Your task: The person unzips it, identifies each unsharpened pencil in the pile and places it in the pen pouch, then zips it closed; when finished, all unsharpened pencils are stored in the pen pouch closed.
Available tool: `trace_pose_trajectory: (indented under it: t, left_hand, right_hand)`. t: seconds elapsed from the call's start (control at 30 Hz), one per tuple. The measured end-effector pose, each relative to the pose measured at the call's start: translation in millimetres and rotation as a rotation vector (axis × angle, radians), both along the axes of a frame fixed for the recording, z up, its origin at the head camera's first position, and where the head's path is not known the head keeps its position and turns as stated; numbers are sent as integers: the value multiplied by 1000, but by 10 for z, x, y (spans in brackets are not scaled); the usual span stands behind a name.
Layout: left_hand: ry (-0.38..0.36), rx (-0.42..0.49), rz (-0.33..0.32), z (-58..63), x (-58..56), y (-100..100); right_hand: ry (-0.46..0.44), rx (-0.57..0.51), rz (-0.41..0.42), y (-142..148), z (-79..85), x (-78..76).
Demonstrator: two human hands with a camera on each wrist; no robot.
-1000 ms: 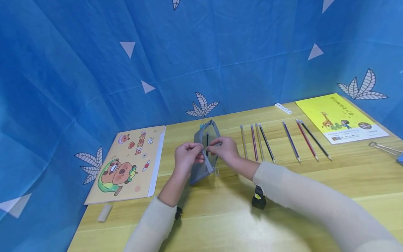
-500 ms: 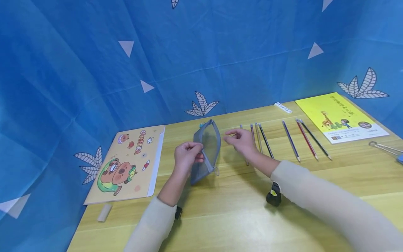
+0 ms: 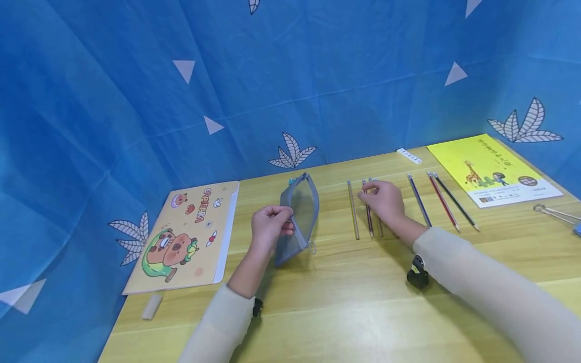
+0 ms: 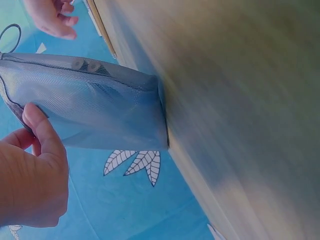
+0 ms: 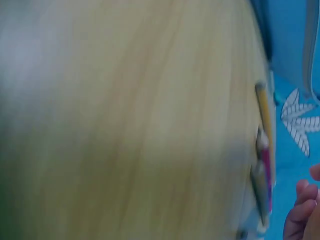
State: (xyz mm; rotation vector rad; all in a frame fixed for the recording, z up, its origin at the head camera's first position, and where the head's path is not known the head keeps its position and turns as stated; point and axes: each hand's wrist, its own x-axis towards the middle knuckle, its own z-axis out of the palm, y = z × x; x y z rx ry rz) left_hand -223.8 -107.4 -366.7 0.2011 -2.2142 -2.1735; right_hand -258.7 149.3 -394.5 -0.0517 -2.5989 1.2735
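My left hand [image 3: 269,227] pinches the edge of a grey mesh pencil pouch [image 3: 307,201] between thumb and fingers, in the head view. The zip side gapes open, with a zip pull [image 3: 312,247] at its near end. In the left wrist view the pouch [image 4: 110,112] stands up from the table, its rim in the left hand [image 4: 40,185]. My right hand [image 3: 386,201] hovers over a row of pencils, fingers loosely bent, nothing visible in them. Its fingertips overlap a purple-red pencil [image 3: 368,217]. A tan pencil [image 3: 354,214] lies left of it; others are partly hidden beneath the hand.
Right of that hand lie a blue pencil [image 3: 418,199], a red pencil [image 3: 442,201] and a dark pencil [image 3: 457,204]. Farther right are a yellow booklet [image 3: 490,161] and a wire-handled clip [image 3: 556,214]. A capybara folder [image 3: 190,267] and a pale block [image 3: 152,306] lie left.
My right hand held a dark pencil in the pouch's mouth, let go of it, and moved right over the pencil row. The left hand and pouch stay in place.
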Motion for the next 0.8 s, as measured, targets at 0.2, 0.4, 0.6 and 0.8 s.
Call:
trace_pose_trajectory:
  t: [0.2, 0.4, 0.6, 0.8]
  left_hand:
    - [17, -3, -13, 18, 27, -8]
    - [5, -12, 3, 73, 67, 17]
    - [-48, -16, 6, 100, 63, 17]
    - [-69, -13, 3, 131, 68, 15]
  right_hand:
    - [-102, 140, -47, 158, -19, -3]
    - [-177, 233, -18, 209, -34, -7]
    - [-198, 271, 17, 219, -39, -22]
    - [-194, 332, 29, 220, -23, -29]
